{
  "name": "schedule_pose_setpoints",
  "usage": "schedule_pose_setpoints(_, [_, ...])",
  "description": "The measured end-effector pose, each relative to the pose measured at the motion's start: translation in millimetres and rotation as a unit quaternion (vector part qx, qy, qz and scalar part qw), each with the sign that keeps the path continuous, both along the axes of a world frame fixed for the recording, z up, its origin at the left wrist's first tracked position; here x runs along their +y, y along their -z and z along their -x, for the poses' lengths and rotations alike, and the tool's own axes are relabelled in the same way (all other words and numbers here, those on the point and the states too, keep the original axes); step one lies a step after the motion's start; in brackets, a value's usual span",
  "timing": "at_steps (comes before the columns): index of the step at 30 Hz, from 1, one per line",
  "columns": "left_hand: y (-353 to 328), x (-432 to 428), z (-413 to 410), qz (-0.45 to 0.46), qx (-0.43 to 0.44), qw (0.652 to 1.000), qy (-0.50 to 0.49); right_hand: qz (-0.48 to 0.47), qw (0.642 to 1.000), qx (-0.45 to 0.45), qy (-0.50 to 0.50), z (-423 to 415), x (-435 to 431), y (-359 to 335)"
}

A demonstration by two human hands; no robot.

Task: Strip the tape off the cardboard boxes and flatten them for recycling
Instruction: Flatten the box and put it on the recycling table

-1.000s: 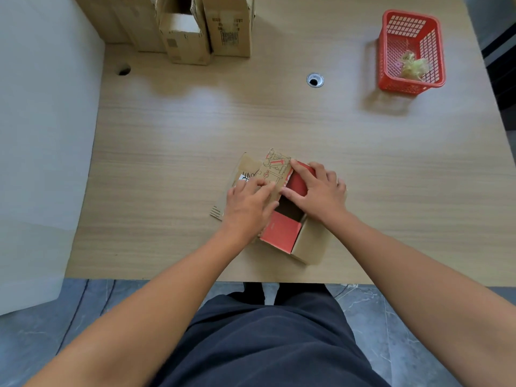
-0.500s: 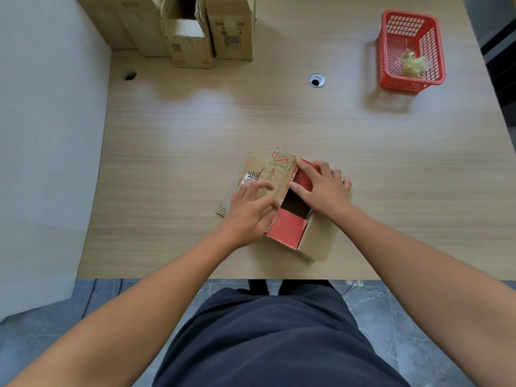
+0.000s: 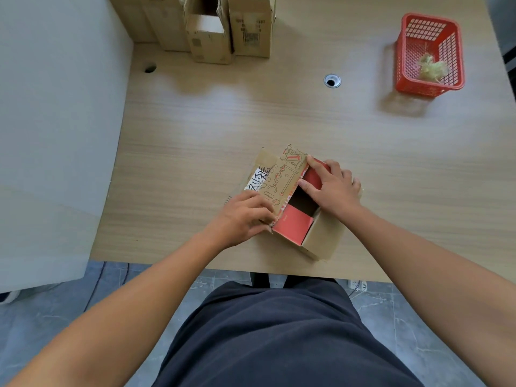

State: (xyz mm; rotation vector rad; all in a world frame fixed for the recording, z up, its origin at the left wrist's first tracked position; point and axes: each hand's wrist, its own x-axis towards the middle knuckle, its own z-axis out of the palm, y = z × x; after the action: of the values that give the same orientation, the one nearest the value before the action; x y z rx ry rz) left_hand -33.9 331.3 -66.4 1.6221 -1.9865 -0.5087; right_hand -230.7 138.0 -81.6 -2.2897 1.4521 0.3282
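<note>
Tabletop (image 3: 279, 121) of pale wood is filling most of the view. Spare boxes (image 3: 212, 32) are standing upright along its far edge on the left, and a red basket (image 3: 430, 90) is sitting near the far right corner, holding a pale crumpled wad (image 3: 431, 69). The box (image 3: 321, 238) under the hands is lying near the front edge, its printed flap (image 3: 287, 177) folding open to the left and its red lining showing. The left hand (image 3: 243, 216) is curling its fingers round the flap's near end, gripping it. The right hand (image 3: 335, 188) is resting on the box's far right side with fingers fairly straight, its forefinger pressing at the flap's edge.
</note>
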Motion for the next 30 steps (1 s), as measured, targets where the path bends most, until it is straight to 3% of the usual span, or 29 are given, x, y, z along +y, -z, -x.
schedule_pose_setpoints(12, [-1, 1, 6, -0.141, 0.129, 0.977, -0.096, 0.004, 1.000, -0.005, 0.004, -1, 2, 1])
schedule_pose_setpoints(20, [-8, 9, 13, -0.131, 0.103, 0.983, -0.075, 0.022, 1.000, 0.015, -0.006, -4, 6, -3])
schedule_pose_setpoints(30, [-4, 16, 29, -0.181, 0.239, 0.927, -0.227, 0.038, 0.999, 0.013, -0.011, -3, 11, 6])
